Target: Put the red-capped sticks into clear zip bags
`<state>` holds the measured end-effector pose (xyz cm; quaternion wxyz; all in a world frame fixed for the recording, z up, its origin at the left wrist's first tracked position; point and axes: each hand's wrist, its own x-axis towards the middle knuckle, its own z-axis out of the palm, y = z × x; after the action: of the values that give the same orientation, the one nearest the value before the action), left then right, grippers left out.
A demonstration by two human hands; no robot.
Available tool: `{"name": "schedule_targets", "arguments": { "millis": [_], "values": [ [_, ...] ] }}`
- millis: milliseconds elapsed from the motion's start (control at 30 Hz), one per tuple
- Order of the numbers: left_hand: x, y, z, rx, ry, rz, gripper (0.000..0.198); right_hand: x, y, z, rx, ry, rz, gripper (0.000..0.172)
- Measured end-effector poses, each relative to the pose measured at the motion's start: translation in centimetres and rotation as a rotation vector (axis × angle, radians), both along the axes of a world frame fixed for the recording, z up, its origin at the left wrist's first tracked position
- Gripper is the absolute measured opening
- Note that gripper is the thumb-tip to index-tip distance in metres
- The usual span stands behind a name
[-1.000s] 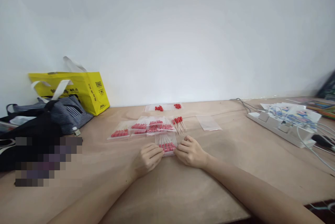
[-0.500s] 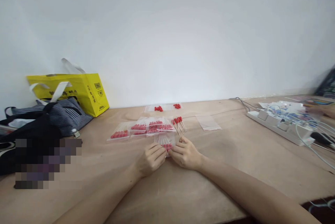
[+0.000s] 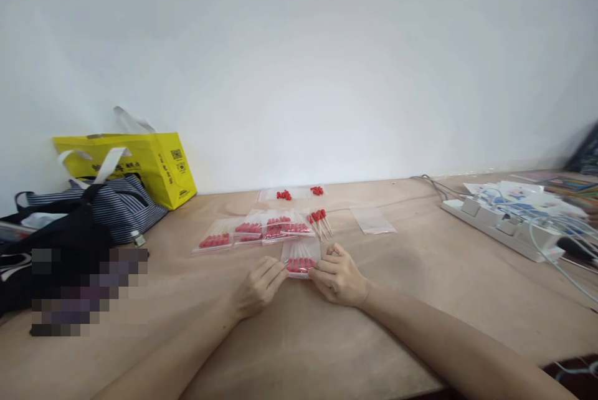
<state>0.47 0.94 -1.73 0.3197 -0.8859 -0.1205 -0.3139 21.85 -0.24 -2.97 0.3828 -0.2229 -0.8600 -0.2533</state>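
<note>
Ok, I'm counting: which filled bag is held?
The nearest plastic bag of red-tipped sticks, between left hand and right hand; other filled bags lie beyond, untouched.

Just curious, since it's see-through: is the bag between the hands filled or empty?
Filled: a row of red-ended sticks shows through the clear bag.

At left of desk's (image 3: 299,338) far edge, we see yellow bag (image 3: 144,154): dark Chinese characters (image 3: 133,164) on front, partly behind handle (image 3: 111,163); last looks like 点. Side: QR code (image 3: 176,154), small print too blurred for us.
</note>
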Motion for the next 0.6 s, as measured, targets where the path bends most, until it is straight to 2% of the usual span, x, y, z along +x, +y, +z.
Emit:
{"name": "schedule_targets", "arguments": {
  "millis": [133,367,500,600],
  "values": [
    [0.2,-0.1,-0.1,-0.052,0.027,-0.003,0.027,-0.6,0.0,0.1,0.014,0.032,-0.027,0.016],
    [0.8,-0.4,0.1,-0.068,0.046,0.039,0.034,-1.9,0.2,-0.3,0.064,-0.042,-0.071,0.026],
    [0.4,-0.5,0.2,-0.073,0.052,0.048,0.033,-1.0,0.5,-0.2,0.082,-0.117,-0.061,0.027],
    [-1.0,-0.7,0.4,-0.067,0.048,0.041,0.034,1.1,0.5,-0.2,0.01,-0.201,-0.012,0.03]
  ]
}}
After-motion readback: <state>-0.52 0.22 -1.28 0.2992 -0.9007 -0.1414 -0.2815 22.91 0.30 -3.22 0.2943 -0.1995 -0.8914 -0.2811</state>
